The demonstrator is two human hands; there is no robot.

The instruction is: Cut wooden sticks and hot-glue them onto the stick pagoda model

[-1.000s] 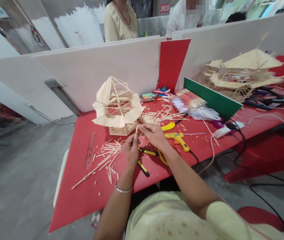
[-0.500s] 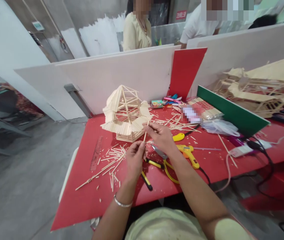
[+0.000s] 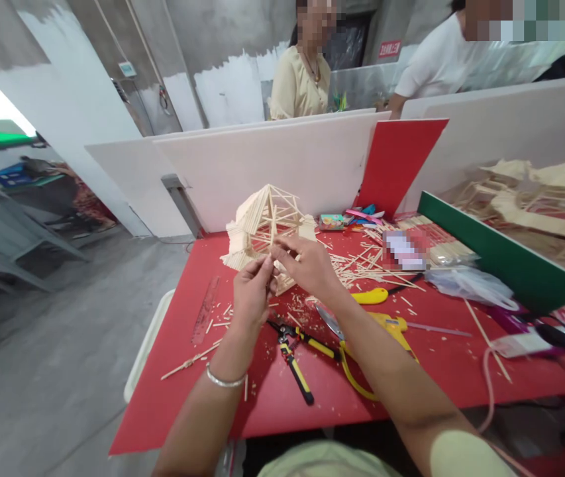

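My left hand (image 3: 251, 291) and my right hand (image 3: 309, 265) meet just in front of a small pavilion-like model (image 3: 250, 228) built of thin wooden sticks. Thumbs and fingers of both are pinched together on a thin wooden stick (image 3: 272, 259), of which only a bit shows between the fingertips. The model stands on the red tabletop (image 3: 173, 411); my hands hide its front. Whether the stick touches it I cannot tell. Beneath my hands lie black-and-yellow pliers (image 3: 298, 376) and yellow-handled scissors (image 3: 356, 387).
A yellow glue gun (image 3: 395, 326) and a yellow-handled tool (image 3: 374, 296) lie right of my forearm. Loose sticks (image 3: 361, 265) are heaped behind them. A clear ruler (image 3: 206, 310) is at left. White panels (image 3: 272, 156) and a green board (image 3: 491, 252) stand upright. Two people are beyond.
The camera view has shifted, so the scene sits further right and lower. My hands have come closer together and now cover the model's front, with the stick less visible.
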